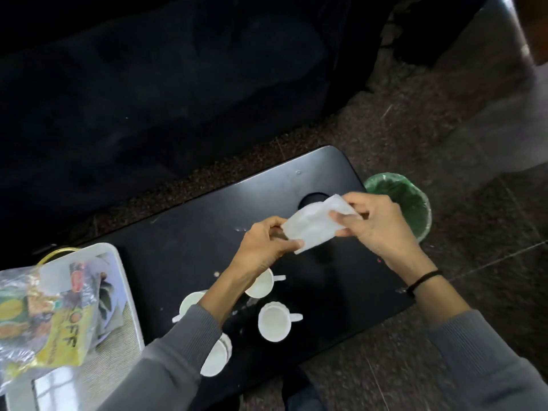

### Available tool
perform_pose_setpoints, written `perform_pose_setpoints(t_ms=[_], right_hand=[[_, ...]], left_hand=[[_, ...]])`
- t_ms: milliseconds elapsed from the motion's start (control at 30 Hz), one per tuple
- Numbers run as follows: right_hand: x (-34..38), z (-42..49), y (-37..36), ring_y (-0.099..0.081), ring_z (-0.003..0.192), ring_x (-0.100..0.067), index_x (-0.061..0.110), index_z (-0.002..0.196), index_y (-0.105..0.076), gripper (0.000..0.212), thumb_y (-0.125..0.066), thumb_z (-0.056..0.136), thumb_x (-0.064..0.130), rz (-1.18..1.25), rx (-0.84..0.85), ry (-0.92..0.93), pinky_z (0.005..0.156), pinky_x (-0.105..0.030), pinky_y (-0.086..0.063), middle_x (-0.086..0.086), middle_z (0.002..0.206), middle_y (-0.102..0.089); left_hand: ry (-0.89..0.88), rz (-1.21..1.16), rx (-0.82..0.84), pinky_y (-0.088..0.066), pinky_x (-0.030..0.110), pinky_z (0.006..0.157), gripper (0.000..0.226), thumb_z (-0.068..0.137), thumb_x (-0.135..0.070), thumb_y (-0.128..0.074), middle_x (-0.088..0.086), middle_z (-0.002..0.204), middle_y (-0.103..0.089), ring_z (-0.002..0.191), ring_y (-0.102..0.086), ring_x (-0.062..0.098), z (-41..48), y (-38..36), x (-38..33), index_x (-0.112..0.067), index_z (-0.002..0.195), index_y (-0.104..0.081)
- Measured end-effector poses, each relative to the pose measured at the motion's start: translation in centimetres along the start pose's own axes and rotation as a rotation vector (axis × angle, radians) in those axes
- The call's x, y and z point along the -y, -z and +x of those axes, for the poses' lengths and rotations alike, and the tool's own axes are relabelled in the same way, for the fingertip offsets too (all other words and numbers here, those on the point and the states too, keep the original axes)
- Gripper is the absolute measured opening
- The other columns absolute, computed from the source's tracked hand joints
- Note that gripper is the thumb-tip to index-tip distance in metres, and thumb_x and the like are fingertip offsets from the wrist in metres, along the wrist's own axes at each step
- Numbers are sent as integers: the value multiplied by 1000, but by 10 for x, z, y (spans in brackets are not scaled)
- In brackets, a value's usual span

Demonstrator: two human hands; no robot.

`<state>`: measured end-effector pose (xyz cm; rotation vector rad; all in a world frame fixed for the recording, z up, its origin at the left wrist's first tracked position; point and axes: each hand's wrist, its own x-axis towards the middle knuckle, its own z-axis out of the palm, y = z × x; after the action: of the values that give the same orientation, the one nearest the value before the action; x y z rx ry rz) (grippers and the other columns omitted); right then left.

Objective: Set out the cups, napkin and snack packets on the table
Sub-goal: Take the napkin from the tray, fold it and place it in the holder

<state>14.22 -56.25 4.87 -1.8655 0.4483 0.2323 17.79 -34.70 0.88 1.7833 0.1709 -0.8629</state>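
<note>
1. Both hands are raised above the middle of the black bench [189, 232], holding a white napkin [311, 225] stretched between them.
2. The left hand [264, 247] pinches the napkin's lower left corner between thumb and fingers; the right hand [373, 223] grips its upper right end with curled fingers.
3. The napkin is clear of the bench top, slightly crumpled, and tilted up toward the right.
4. Four white cups with handles stand on the bench near its near edge, partly under the left forearm: one [262, 284] just below the left wrist, one [189, 302] to its left, one [274, 321] in full view, and one [215, 357] closest to the near edge.
5. At the bench's left end sits a white tray [130, 292] holding snack packets [44, 321], among them a yellow and green one inside clear plastic.
6. A green-lined bin [412, 200] stands on the floor just beyond the bench's far right corner.
7. A dark band [424, 278] circles the right wrist, and grey sleeves cover both forearms.
</note>
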Motion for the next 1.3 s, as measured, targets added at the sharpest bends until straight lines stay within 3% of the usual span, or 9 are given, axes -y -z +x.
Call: perform_pose_setpoints(t_ms=[67, 167, 333, 533, 667, 767, 867, 1000, 1300], right_hand=[[-1, 4, 12, -76, 82, -8, 20, 98, -79, 13, -71, 93, 11, -36, -176, 70, 64, -13, -59, 1, 88, -78], [-6, 10, 24, -74, 83, -7, 22, 101, -78, 20, -67, 93, 9, -183, -272, 161, 69, -20, -63, 4, 91, -76], [-15, 22, 12, -72, 81, -19, 20, 102, -78, 26, -62, 89, 3, -364, -204, 203, 77, -43, -60, 0, 85, -76], [-30, 41, -17, -67, 80, -36, 21, 106, -72, 20, -61, 91, 14, -604, -143, 215, 69, -43, -54, -10, 83, -72], [-38, 54, -32, -63, 78, -35, 26, 110, -67, 18, -62, 93, 28, -800, -164, 200, 61, -34, -42, 0, 86, -46], [-43, 60, -35, -62, 77, -32, 24, 105, -66, 17, -65, 91, 33, -828, -189, 171, 62, -36, -47, 1, 87, -41], [-45, 61, -35, -60, 89, -29, 22, 102, -62, 24, -72, 85, 35, -842, -224, 188, 61, -36, -47, 0, 89, -51], [-41, 52, -32, -57, 104, -23, 21, 114, -59, 43, -79, 79, 35, -804, -226, 206, 62, -38, -52, 1, 110, -59], [-34, 17, -29, -63, 107, -28, 16, 131, -50, 60, -80, 81, 31, -665, -230, 72, 71, -43, -53, -3, 124, -55]], left_hand=[[30, 10, -51, -56, 23, 71, 29, 79, -16, -85, -3, 97, -78, 92, -74, 18, 7, -6, 0, -20, 105, -72], [55, 18, -72, -57, 24, 71, 26, 82, -13, -82, -5, 93, -78, 90, -74, 18, 16, -12, -1, -19, 105, -72], [66, 11, -69, -55, 21, 66, 22, 84, -13, -78, -9, 83, -76, 80, -67, 12, 25, -23, 0, -18, 104, -73], [64, 1, -98, -58, 25, 70, 22, 84, -12, -77, -6, 82, -76, 78, -68, 8, 33, -28, 4, -18, 104, -73], [74, -13, -109, -57, 20, 67, 20, 85, -14, -76, -12, 78, -75, 77, -69, 3, 39, -31, 9, -22, 103, -73], [77, -21, -125, -57, 17, 64, 18, 85, -15, -76, -12, 78, -76, 77, -71, 4, 41, -32, 11, -24, 101, -73], [79, -23, -135, -58, 19, 67, 18, 84, -17, -76, -14, 79, -77, 79, -72, 4, 40, -32, 11, -26, 100, -73], [84, -12, -137, -60, 25, 76, 19, 83, -17, -76, -17, 78, -76, 81, -72, 2, 36, -32, 6, -28, 99, -73], [101, 16, -124, -61, 28, 76, 21, 82, -16, -75, -7, 89, -78, 89, -73, 11, 13, -30, -11, -27, 99, -73]])
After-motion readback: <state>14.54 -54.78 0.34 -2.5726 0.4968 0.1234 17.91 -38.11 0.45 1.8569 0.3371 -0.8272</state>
